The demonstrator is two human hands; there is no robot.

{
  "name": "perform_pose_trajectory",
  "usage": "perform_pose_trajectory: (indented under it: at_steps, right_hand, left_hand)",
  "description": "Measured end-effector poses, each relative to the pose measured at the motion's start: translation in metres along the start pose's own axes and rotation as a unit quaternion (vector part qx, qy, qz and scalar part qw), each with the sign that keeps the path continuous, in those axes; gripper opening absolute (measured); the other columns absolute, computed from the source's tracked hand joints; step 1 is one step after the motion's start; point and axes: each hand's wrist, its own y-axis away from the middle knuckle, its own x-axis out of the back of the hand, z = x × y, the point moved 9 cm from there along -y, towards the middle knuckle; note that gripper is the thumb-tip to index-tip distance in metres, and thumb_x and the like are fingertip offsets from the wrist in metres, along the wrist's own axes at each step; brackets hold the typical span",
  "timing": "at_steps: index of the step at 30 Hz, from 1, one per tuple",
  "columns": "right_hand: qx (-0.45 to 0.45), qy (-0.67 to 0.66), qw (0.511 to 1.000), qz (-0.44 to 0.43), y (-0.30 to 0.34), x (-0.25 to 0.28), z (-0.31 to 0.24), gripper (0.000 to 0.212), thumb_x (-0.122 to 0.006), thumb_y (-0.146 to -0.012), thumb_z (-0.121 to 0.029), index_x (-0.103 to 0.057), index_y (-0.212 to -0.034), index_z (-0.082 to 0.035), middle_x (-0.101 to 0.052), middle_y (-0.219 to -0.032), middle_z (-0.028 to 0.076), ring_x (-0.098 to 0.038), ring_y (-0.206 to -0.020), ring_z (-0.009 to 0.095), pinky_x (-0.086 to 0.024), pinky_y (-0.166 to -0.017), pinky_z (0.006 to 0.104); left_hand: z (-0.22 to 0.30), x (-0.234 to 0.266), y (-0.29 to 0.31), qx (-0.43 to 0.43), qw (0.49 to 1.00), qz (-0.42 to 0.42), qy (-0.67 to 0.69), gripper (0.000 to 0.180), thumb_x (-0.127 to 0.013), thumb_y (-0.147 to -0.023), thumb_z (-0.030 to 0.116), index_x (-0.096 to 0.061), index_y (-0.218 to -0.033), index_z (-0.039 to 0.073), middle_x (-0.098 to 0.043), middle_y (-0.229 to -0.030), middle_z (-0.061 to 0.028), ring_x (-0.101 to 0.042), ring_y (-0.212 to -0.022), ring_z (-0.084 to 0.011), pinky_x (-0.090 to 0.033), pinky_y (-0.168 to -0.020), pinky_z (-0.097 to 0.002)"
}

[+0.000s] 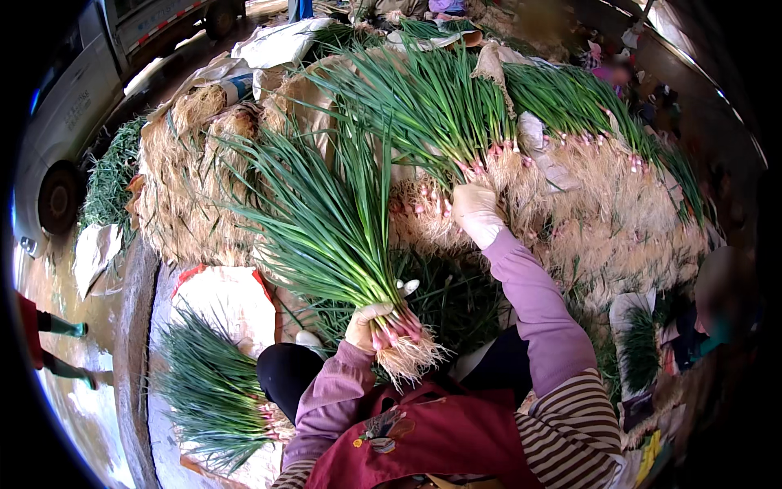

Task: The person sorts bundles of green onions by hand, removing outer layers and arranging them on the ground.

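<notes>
A big bunch of scallions (346, 232), with long green leaves, pinkish bulbs and stringy pale roots, is in my left hand (368, 324). My gloved fingers wrap round it just above the bulbs, and the leaves fan up and to the left. My right hand (476, 208), in a pale glove, reaches forward to the heap of scallions (432, 106). Its fingers are closed at the bulb end of some stalks there; the fingertips are partly hidden.
At lower left another bunch of scallions (213, 387) lies on a white sack (228, 297). Root-covered stacks (199, 183) rise at left, with more scallions (562, 102) at right. Loose green leaves (456, 301) lie before me. A vehicle (73, 114) stands far left; people are nearby.
</notes>
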Motion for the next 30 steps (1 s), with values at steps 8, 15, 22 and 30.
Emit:
perform_pose_trajectory:
  at_steps: [8,15,22,30]
  right_hand:
    - [0.039,-0.387,0.883,-0.264,0.135,-0.01,-0.07,0.037,-0.058,-0.083,-0.04,-0.066,-0.076,-0.005,-0.061,-0.066,0.014,-0.058,-0.062,0.029,-0.045,-0.062,0.0357]
    - [0.016,-0.624,0.752,-0.213,0.126,-0.04,-0.094,0.02,-0.06,-0.086,-0.016,-0.061,-0.078,0.003,-0.058,-0.065,0.001,-0.049,-0.059,0.007,-0.042,-0.055,0.0245]
    - [-0.128,-0.648,0.726,-0.192,0.151,-0.098,-0.062,0.03,-0.055,-0.09,-0.024,-0.063,-0.074,0.0,-0.06,-0.062,0.002,-0.05,-0.052,0.008,-0.039,-0.049,0.0232]
    - [-0.02,-0.666,0.702,-0.251,0.131,-0.035,-0.084,0.032,-0.065,-0.083,-0.026,-0.061,-0.099,0.002,-0.063,-0.086,0.003,-0.055,-0.076,0.009,-0.044,-0.071,0.0242]
  left_hand:
    - [-0.02,0.02,-0.012,0.056,0.998,-0.036,0.002,0.051,-0.055,-0.079,0.019,-0.042,-0.118,-0.012,-0.058,-0.094,-0.0304,-0.062,-0.07,-0.0417,-0.055,-0.052,-0.0374]
    - [-0.023,0.037,-0.01,0.086,0.995,-0.029,-0.034,0.046,-0.052,-0.08,0.019,-0.045,-0.114,-0.011,-0.059,-0.096,-0.0288,-0.062,-0.081,-0.0418,-0.054,-0.069,-0.0474]
    - [-0.021,0.018,-0.005,0.083,0.995,-0.05,0.029,0.05,-0.055,-0.078,0.018,-0.043,-0.118,-0.009,-0.057,-0.099,-0.0292,-0.061,-0.083,-0.0434,-0.053,-0.07,-0.0493]
    - [-0.024,-0.001,-0.005,0.102,0.991,-0.092,0.002,0.063,-0.054,-0.076,0.026,-0.038,-0.123,-0.012,-0.053,-0.108,-0.0309,-0.062,-0.084,-0.0377,-0.055,-0.069,-0.0401]
